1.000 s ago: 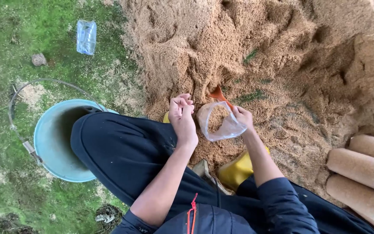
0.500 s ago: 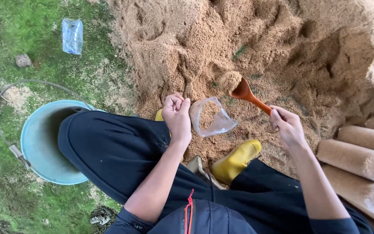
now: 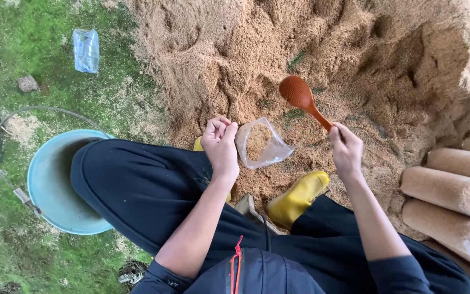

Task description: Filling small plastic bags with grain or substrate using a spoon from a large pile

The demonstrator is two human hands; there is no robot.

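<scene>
**A:** What does the head view show?

**B:** A person in dark trousers and yellow rubber boots (image 3: 296, 198) crouches at the foot of a tan sawdust heap (image 3: 322, 60). The left hand (image 3: 220, 146) is curled tight, its fingers (image 3: 216, 128) pinching the rim of a small clear plastic bag (image 3: 261, 146) that is partly filled with sawdust. The bag hangs just below the heap, mouth turned toward it.

**A:** And the other hand?

**B:** The right hand (image 3: 345, 149) is wrapped closed round the handle of a reddish-brown plastic scoop (image 3: 300, 95), whose bowl is raised over the heap, up and to the right of the bag. I cannot tell whether the bowl carries any sawdust.

**A:** What would make this scooping go cleanly?

**B:** In my judgement, keeping the bag's mouth spread wide and steady, bringing the scoop's bowl right over the opening before tipping, and keeping each load modest so little spills onto the boots.

**A:** What else lies around the heap?

**B:** To its left, on mossy ground, stand a light blue plastic bucket (image 3: 50, 185) with a wire handle, a crumpled clear plastic bottle (image 3: 86, 50) and a small stone (image 3: 27, 83). At its lower right, several sawdust-packed cylindrical bags (image 3: 452, 188) lie stacked on their sides.
</scene>
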